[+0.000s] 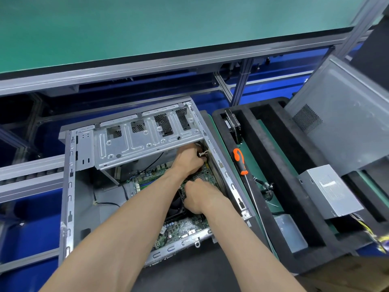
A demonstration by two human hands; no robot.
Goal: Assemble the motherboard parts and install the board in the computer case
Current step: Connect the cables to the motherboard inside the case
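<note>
The open grey computer case (69, 186) lies on its side in front of me. The green motherboard (185, 226) lies inside it, under both of my arms. My left hand (189, 159) reaches deep to the case's right wall, below the drive cage (134, 144), and pinches a white-tipped cable (203, 153). My right hand (199, 198) sits nearer me, fingers curled over the edge of the black CPU cooler (175, 204). The fingertips of both hands are hidden.
A black foam tray (294, 165) to the right of the case holds an orange-handled screwdriver (240, 161), a hard drive (233, 125) and a grey power supply (330, 192) with loose wires. The case's side panel (345, 114) leans at far right. An aluminium frame crosses behind the case.
</note>
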